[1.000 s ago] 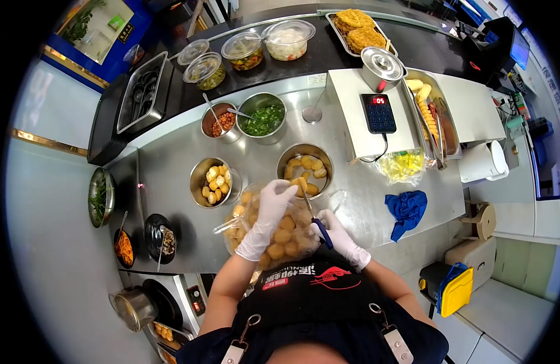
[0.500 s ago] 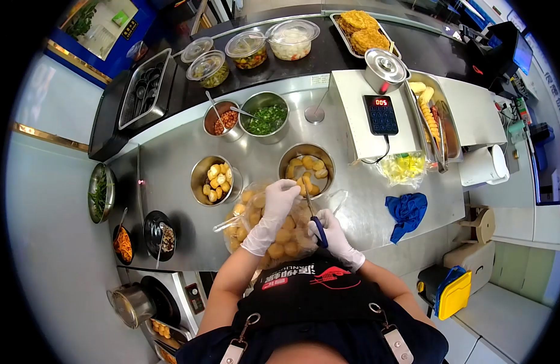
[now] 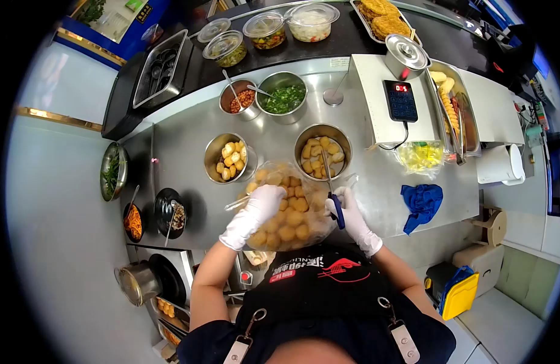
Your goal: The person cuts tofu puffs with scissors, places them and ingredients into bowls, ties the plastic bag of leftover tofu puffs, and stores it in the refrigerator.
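My gloved right hand grips a pair of scissors by the dark blue handles, its blades pointing over the near rim of a steel pot. Cut golden-brown ball pieces lie inside that pot. My gloved left hand is at a clear plastic bag full of round golden-brown balls. Its fingers are curled over the balls, and what they pinch, if anything, is hidden. Left of the bag stands another steel pot with pale and golden pieces.
Farther back are steel pots of chopped greens and of red-brown bits. A blue cloth lies at right, near a bag of yellow-green packets. Black bowls stand at left, and lidded tubs line the back shelf.
My left hand has moved from the pot's near rim back to the bag, leaving the piece it held at the blades. The scissors stay in my right hand. The view has shifted slightly.
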`<move>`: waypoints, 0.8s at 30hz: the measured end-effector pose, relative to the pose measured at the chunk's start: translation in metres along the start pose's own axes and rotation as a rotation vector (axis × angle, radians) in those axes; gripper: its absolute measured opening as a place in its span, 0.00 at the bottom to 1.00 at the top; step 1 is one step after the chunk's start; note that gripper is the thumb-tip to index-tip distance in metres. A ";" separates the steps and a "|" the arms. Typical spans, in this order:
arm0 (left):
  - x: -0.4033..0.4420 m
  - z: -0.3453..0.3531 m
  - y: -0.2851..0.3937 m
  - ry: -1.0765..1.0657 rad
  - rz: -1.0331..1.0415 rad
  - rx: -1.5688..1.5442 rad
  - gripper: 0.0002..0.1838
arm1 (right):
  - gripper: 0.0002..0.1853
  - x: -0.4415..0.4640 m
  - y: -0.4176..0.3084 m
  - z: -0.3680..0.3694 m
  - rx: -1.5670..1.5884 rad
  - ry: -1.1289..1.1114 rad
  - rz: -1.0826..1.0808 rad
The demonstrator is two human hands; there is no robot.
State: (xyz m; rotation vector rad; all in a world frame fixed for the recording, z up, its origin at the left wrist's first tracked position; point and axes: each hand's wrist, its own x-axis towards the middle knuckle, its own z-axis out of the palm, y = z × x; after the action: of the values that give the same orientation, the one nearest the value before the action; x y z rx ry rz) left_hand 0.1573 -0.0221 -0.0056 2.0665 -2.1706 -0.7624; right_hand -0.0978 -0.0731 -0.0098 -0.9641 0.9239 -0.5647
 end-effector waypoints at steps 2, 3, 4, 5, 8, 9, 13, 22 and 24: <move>0.005 0.019 0.004 0.055 -0.220 0.143 0.08 | 0.19 -0.005 -0.008 0.005 0.009 -0.032 0.030; 0.007 0.026 0.005 0.084 -0.327 0.214 0.08 | 0.19 -0.007 -0.013 0.008 0.005 -0.045 0.058; 0.009 0.030 0.003 0.085 -0.351 0.244 0.08 | 0.19 -0.008 -0.016 0.009 0.001 -0.056 0.084; 0.012 0.035 0.002 0.087 -0.372 0.273 0.08 | 0.19 -0.009 -0.013 0.009 0.016 -0.060 0.081; 0.014 0.042 0.007 0.140 -0.392 0.247 0.08 | 0.19 -0.012 -0.002 0.007 0.051 -0.080 0.067; 0.011 0.040 0.009 0.190 -0.372 0.172 0.09 | 0.19 -0.013 0.000 0.005 0.030 -0.082 0.063; 0.001 0.039 -0.004 0.310 -0.328 -0.474 0.14 | 0.18 -0.022 0.002 0.002 0.003 -0.070 0.061; 0.034 -0.022 0.064 0.518 -0.344 -1.484 0.14 | 0.21 -0.039 0.012 0.006 -0.173 -0.056 -0.053; 0.043 -0.017 0.070 0.512 -0.321 -1.513 0.13 | 0.21 -0.037 0.015 0.008 -0.184 -0.041 -0.052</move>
State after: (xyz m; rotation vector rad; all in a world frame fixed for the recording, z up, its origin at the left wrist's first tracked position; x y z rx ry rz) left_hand 0.0943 -0.0693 0.0226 1.3919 -0.4965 -1.1485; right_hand -0.1101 -0.0340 -0.0061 -1.1646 0.9276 -0.5082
